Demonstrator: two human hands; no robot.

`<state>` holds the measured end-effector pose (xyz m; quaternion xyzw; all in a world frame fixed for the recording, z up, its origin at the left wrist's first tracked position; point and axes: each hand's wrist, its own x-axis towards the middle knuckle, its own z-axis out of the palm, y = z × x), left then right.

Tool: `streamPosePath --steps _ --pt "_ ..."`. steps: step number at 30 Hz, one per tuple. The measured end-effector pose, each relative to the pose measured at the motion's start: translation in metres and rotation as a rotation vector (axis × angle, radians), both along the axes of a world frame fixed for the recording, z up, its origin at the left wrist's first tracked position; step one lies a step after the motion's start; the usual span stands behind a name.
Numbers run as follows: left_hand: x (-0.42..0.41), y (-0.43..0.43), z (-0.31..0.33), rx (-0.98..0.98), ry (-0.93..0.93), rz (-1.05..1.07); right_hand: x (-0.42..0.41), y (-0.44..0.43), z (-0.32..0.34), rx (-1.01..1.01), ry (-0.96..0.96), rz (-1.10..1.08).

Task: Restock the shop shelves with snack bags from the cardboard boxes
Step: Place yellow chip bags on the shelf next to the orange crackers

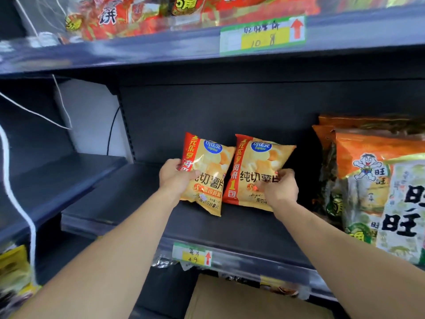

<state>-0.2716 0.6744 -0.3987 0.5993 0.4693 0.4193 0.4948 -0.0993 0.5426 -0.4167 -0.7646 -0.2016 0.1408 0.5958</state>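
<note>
Two yellow chip bags with red side stripes stand over the dark middle shelf [230, 229]. My left hand [176, 177] grips the left chip bag [208, 171] by its left edge, thumb across the front. My right hand [279, 186] grips the right chip bag [255, 166] at its lower right corner. The two bags stand side by side, nearly touching, a little tilted. A cardboard box [241, 302] shows below the shelf edge, partly hidden by the shelf.
Large orange and green rice cracker bags [379, 185] fill the shelf's right end. Red snack packs [142, 14] line the upper shelf. Price labels [193, 254] hang on the shelf edges. White cords [13, 180] hang at left beside another dark shelf unit.
</note>
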Motion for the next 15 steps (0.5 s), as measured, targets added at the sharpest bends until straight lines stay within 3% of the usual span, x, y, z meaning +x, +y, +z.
streamPosePath --steps 5,15 --pt "0.005 0.03 -0.004 0.062 -0.134 0.049 0.002 0.032 0.006 0.068 -0.087 -0.007" --pt "0.006 0.097 -0.026 -0.047 -0.311 0.071 -0.002 0.074 -0.013 0.13 -0.058 0.001"
